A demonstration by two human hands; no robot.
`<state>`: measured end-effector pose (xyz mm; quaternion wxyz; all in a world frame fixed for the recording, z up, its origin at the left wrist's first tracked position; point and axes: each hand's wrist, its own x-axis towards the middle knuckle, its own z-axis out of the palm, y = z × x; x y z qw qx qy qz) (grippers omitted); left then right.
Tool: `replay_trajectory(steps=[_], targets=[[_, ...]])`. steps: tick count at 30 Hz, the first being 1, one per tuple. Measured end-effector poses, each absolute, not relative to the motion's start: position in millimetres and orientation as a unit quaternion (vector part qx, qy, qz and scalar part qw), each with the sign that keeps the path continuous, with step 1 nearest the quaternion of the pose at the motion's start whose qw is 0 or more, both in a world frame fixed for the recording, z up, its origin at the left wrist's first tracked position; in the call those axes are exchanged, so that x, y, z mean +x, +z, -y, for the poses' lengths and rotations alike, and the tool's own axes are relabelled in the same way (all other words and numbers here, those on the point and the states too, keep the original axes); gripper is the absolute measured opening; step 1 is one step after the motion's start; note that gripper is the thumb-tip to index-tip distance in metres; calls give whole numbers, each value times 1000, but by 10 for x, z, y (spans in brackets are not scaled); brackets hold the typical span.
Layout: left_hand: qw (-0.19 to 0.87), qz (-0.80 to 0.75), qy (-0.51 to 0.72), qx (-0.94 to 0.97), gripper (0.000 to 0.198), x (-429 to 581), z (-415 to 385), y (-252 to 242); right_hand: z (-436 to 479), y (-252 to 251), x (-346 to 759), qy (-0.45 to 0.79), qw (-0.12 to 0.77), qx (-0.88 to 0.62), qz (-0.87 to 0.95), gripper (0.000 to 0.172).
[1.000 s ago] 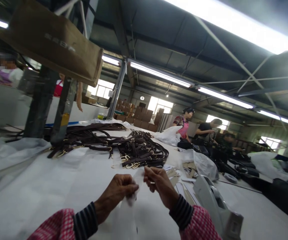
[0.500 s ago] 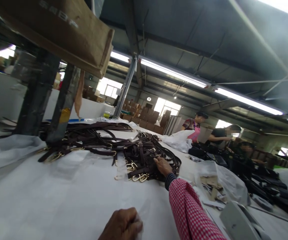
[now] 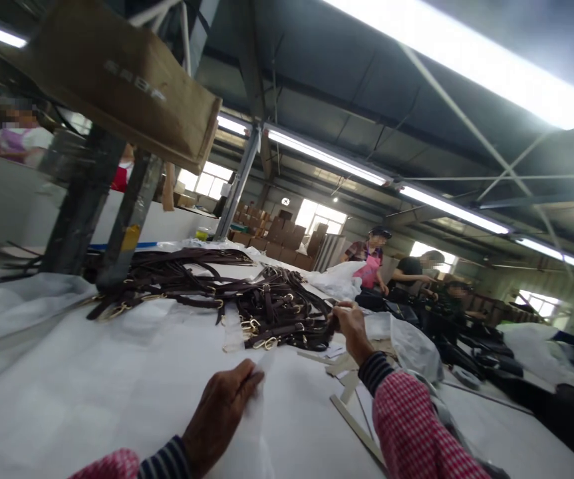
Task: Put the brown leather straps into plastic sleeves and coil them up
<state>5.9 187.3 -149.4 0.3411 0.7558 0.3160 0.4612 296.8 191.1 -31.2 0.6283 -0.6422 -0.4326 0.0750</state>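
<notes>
A loose heap of dark brown straps (image 3: pixel 291 309) with gold-coloured snap hooks (image 3: pixel 269 343) lies on the white tabletop (image 3: pixel 306 412), closer to its far edge than to the wearer. The foremost strap's long axis runs roughly left to right, hooks at the left end, while other straps curve around the heap's right side.

The right hand (image 3: pixel 354 327) is the nearer one: its bent fingers meet that right side, thumb and forefinger drawn together, though I cannot tell whether they grip a strap. The left hand (image 3: pixel 223 402) sits well apart from the heap, which lies ahead of it and to its right; it pinches a piece of clear plastic film (image 3: pixel 265 372) that hangs toward the near edge.

Card strips (image 3: pixel 356 429) lie scattered between the hands, toward the right. A flatter bundle of straps (image 3: pixel 201 255) stretches behind the heap to the left, beside a metal post (image 3: pixel 127 246). Black goods (image 3: pixel 431 326) fill the far right, near a co-worker in a pink apron (image 3: pixel 369 269).
</notes>
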Motion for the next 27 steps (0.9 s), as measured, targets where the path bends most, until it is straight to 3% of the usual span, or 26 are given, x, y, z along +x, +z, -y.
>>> replay_trajectory(steps=[5,10,14,18,22,25,27], targets=[[411,-274,516,700,37,-98,-1712,-1253,-978,-17,2658,95,592,-639,482,43],[603,-172,441,642,40,-308,-1068,-1025,-153,-94,2296,117,501,-661,546,51],[707,-143,378,581,44,-468,-540,-1032,276,-259,2193,-6,314,-706,635,35],[781,-107,333,518,36,-487,-125,-1200,584,-486,2046,-76,177,-722,665,57],[851,-65,309,420,30,-270,67,-1394,850,-822,1656,-139,99,-634,754,46],[889,-58,320,322,29,-58,99,-1513,1010,-1109,1423,-284,58,-544,787,30],[904,-68,317,277,30,70,119,-1583,1100,-1282,1372,-379,61,-489,784,28]])
